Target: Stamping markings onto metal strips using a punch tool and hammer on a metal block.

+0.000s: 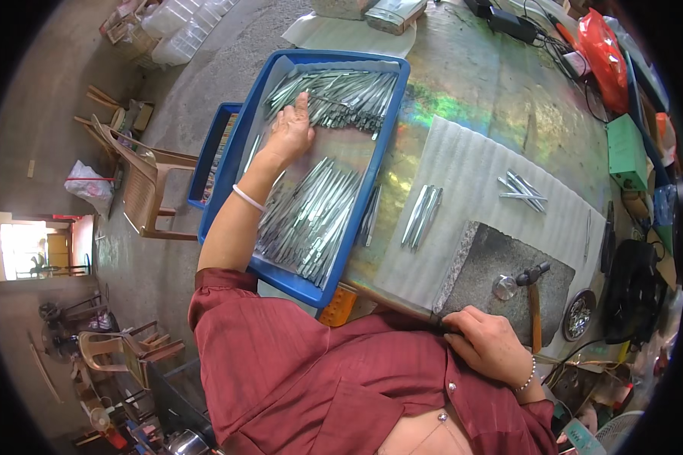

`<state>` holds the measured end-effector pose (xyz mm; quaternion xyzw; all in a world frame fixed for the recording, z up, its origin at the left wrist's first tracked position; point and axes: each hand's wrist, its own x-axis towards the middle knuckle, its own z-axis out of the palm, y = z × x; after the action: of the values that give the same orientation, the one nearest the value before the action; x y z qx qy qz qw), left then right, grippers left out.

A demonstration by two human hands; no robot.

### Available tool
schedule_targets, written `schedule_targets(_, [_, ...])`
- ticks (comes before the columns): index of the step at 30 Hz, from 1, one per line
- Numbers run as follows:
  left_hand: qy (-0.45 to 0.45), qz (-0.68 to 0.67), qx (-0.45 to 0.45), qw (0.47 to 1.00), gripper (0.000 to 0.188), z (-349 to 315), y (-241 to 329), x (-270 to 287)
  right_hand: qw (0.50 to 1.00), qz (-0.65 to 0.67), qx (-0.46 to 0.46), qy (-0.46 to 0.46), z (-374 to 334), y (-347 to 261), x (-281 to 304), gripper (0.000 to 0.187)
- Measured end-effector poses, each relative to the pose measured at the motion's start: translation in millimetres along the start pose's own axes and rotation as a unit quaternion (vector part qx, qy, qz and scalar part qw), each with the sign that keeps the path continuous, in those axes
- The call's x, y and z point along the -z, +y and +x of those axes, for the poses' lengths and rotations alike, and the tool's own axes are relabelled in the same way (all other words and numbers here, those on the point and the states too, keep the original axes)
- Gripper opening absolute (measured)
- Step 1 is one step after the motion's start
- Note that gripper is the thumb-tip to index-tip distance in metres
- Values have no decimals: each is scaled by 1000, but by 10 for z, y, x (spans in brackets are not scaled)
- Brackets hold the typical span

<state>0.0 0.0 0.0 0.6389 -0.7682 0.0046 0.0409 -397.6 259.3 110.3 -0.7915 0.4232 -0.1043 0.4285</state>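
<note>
My left hand (pixel 290 133) reaches into a blue plastic tray (pixel 404 95), its index finger stretched onto a heap of thin silvery metal rods (pixel 349 91). The other fingers are bent, and nothing shows held in them. A second heap of rods (pixel 311 216) lies in the tray's near half. My right hand (pixel 484 341) rests at the near edge of a dark stone block (pixel 501 254), its fingers curled together; whatever they hold, if anything, is hidden. A small hammer (pixel 536 303) with a wooden handle lies on the block beside a round clear object (pixel 504 287).
White foam sheet (pixel 463 159) carries one row of rods (pixel 422 218) and a crossed bunch (pixel 522 189). Right of the block stands a round dish of small metal pieces (pixel 580 315). A green box (pixel 627 152) and red bag (pixel 601 53) line the far right. A chair (pixel 140 182) stands left.
</note>
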Motion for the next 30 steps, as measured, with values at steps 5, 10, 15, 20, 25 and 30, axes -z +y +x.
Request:
schedule_targets(5, [-7,66,-51,997,84,25,4,-24,1000,0,2,1,-3,-9,6,21])
schedule_targets(10, [-18,55,-31,998,60,127,-4,-25,1000,-4,2,3,-6,0,-5,21])
schedule_targets(15, [-47,18,-12,999,47,161,-156,-82,1000,-6,-3,4,-27,11,2,21])
schedule_targets(20, [-77,20,-21,997,47,-38,-109,99,1000,-11,-5,0,-23,21,2,21])
schedule_targets(25, [-97,10,-70,993,51,-303,-375,314,1000,-16,4,-8,2,14,-29,21])
schedule_targets(30, [-227,-33,16,973,44,-470,-203,822,1000,-20,13,-15,16,17,-47,21])
